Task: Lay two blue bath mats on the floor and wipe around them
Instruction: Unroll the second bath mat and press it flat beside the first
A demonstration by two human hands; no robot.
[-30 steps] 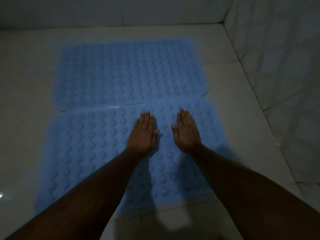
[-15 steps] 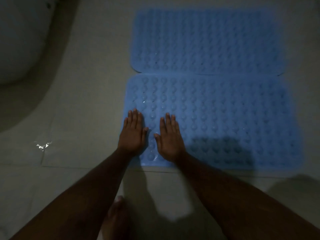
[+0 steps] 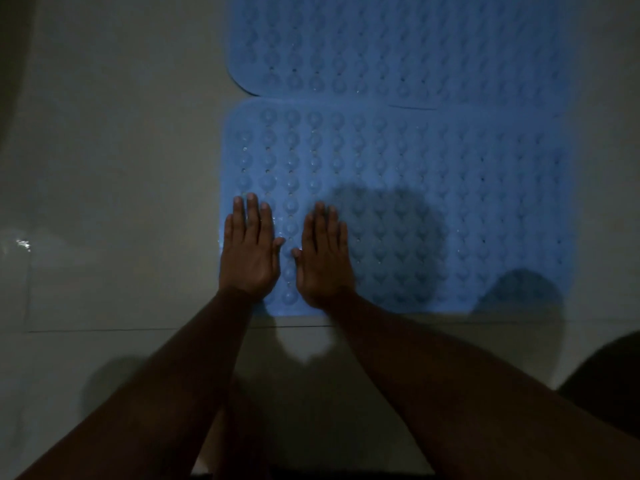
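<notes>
Head view is showing the near blue mat (image 3: 433, 209) lying flat on the pale tiled floor (image 3: 114, 168), its far edge touching the far blue mat (image 3: 398, 43). Left hand (image 3: 250, 252) and right hand (image 3: 323, 258) are pressing its left end, fingers straight, gripping nothing.

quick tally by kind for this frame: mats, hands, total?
Mats, blue: 2 (near mat, far mat)
Hands: 2 (left hand, right hand), both flat on the near mat
Total: 4
</notes>
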